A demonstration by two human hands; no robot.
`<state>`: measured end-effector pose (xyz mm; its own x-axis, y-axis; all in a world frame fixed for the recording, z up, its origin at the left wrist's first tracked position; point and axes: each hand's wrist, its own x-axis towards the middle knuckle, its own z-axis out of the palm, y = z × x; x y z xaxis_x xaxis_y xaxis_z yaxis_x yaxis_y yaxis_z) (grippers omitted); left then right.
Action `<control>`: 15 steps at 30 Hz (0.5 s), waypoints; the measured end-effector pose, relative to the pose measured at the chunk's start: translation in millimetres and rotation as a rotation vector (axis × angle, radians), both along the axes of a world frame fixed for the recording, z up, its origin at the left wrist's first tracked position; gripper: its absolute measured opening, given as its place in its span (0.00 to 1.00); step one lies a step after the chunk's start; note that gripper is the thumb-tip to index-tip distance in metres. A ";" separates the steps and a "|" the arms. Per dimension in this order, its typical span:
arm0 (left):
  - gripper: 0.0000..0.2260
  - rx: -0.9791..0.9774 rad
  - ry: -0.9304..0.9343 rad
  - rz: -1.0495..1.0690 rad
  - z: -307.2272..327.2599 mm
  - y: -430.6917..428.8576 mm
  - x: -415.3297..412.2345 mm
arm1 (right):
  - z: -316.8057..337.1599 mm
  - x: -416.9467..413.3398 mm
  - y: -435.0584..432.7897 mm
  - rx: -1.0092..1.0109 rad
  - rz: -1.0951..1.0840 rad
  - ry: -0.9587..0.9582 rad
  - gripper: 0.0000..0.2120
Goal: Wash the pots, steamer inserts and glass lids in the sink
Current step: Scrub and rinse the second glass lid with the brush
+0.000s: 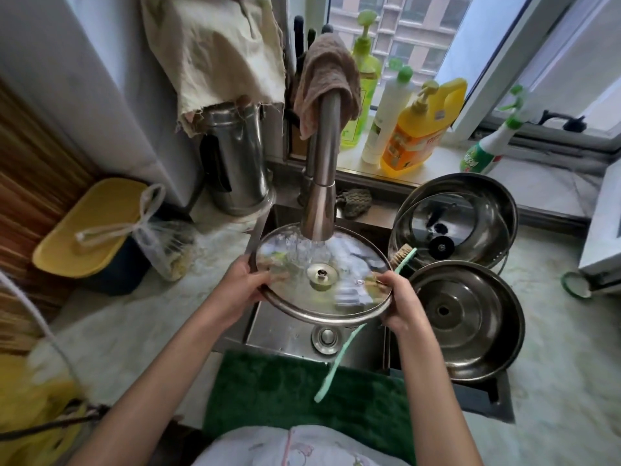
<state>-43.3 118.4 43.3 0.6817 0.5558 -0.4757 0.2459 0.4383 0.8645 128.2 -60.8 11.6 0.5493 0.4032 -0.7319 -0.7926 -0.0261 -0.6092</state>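
Note:
A round glass lid (339,297) with a steel rim is held over the sink (285,334), underside up, under running water from the faucet (321,183). My left hand (240,287) grips its left rim. My right hand (401,304) grips its right rim together with a mint-green brush (339,361), whose bristles stick up behind the lid. To the right, a steel pot (494,200) holds a second glass lid (460,227). In front of it lies a steel steamer insert or pot (470,317).
A green towel (295,395) hangs over the sink's front edge. Detergent bottles (416,132) and a spray bottle (487,149) stand on the window sill. A steel canister (235,159), a tied plastic bag (164,243) and a yellow-lidded box (90,230) sit at the left.

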 end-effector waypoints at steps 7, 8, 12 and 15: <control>0.26 0.286 -0.144 0.033 25.1 8.3 1.7 | -3.4 -22.0 23.3 0.286 -0.164 0.230 0.14; 0.27 0.323 -0.169 0.027 28.2 9.0 2.0 | -8.0 -22.3 26.9 0.299 -0.170 0.237 0.14; 0.27 0.388 -0.218 0.041 39.1 11.7 3.1 | -19.3 -23.6 36.2 0.325 -0.133 0.328 0.16; 0.23 0.406 -0.221 0.072 40.2 12.3 1.8 | -18.3 -30.4 37.5 0.345 -0.116 0.355 0.16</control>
<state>-41.4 130.7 83.5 0.6950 0.7167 -0.0574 0.0175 0.0629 0.9979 97.8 -23.3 -6.7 0.3466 0.6058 -0.7162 -0.9380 0.2297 -0.2596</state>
